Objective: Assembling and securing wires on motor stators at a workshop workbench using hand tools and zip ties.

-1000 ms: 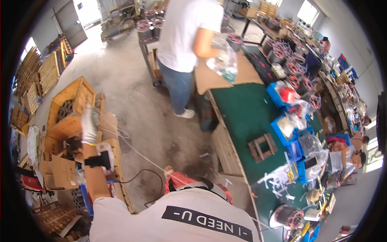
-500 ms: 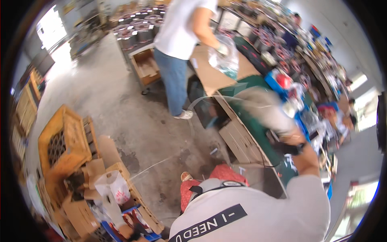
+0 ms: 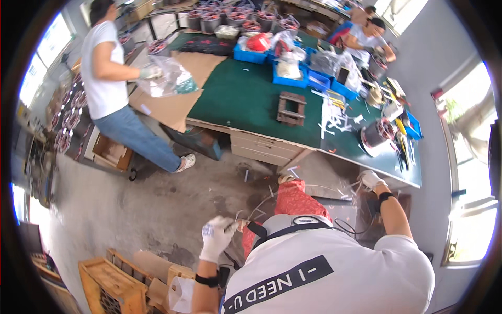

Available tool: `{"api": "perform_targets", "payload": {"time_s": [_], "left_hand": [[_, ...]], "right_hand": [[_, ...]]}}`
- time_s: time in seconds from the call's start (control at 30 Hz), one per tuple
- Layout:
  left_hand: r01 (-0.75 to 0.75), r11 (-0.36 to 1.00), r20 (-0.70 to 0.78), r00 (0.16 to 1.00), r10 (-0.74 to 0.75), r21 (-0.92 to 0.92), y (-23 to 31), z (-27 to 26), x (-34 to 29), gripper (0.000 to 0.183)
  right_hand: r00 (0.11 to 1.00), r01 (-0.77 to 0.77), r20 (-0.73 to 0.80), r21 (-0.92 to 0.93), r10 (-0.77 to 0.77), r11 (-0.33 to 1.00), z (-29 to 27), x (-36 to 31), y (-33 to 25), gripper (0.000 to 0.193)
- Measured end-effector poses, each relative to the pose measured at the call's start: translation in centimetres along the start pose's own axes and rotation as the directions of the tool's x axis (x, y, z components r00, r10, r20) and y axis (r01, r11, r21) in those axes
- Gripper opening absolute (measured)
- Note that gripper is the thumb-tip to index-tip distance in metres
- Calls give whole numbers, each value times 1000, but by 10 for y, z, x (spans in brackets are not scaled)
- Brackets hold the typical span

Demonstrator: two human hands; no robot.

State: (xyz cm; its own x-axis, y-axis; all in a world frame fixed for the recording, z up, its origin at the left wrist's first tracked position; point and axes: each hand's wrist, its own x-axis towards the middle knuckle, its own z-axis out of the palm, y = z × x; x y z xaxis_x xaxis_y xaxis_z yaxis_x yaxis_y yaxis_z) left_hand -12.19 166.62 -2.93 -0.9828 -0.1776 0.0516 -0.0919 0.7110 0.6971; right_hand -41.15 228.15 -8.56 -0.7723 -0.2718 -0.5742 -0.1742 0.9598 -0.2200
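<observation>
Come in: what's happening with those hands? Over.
Left hand, right hand: gloved, apart. Thin pale cord between them. Green-topped table ahead.

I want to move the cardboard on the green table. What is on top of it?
Over the cardboard is a clear bag with green showing in it, a co-worker's gloved hand at it; a white slip lies nearby. The bag and hand hide whatever is beneath them.
</observation>
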Motion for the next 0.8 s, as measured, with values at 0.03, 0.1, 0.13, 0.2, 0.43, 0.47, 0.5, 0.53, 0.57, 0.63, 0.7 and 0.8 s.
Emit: {"api": "perform_targets", "payload": {"time_s": [0.03,0.1,0.13,0.2,0.43,0.47,0.5,0.53,0.57,0.63,0.7,0.8], "left_hand": [[-14,1000,27,1000,14,6,14,-1,26,16],[-185,966,57,978,198,-182,54,-2,76,12],[-204,962,72,973,220,-182,76,2,98,12],[-357,843,23,917,399,-403,125,15,131,13],[-522,592,28,735,677,-614,265,137,221,17],[-512,589,96,699,708,-625,282,175,241,18],[-360,604,215,707,674,-711,302,211,249,18],[-403,522,177,638,749,-752,331,240,262,20],[-443,415,116,561,820,-795,354,273,268,23],[-326,367,172,497,851,-871,401,320,275,41],[-182,463,342,455,822,-868,444,326,287,48],[-305,358,174,495,851,-883,461,358,304,56]], "right_hand": [[942,-323,35,379,335,868,-18,-28,-52,34],[932,-335,6,393,361,857,-11,-70,-38,31],[939,-264,-29,584,344,768,0,-79,-21,31],[901,-187,21,920,433,345,26,-83,14,31],[828,-218,-484,188,283,958,18,-22,209,10],[853,-164,-475,155,219,974,-22,4,225,10],[874,-97,-464,124,144,988,-60,37,233,11],[891,-29,-449,94,69,995,-97,68,238,11],[903,48,-429,79,-9,996,-120,97,231,12],[913,171,-386,72,-130,983,-154,143,212,13],[922,235,-334,84,-195,968,-172,159,208,14],[932,290,-257,108,-256,951,-197,157,204,16]]}}
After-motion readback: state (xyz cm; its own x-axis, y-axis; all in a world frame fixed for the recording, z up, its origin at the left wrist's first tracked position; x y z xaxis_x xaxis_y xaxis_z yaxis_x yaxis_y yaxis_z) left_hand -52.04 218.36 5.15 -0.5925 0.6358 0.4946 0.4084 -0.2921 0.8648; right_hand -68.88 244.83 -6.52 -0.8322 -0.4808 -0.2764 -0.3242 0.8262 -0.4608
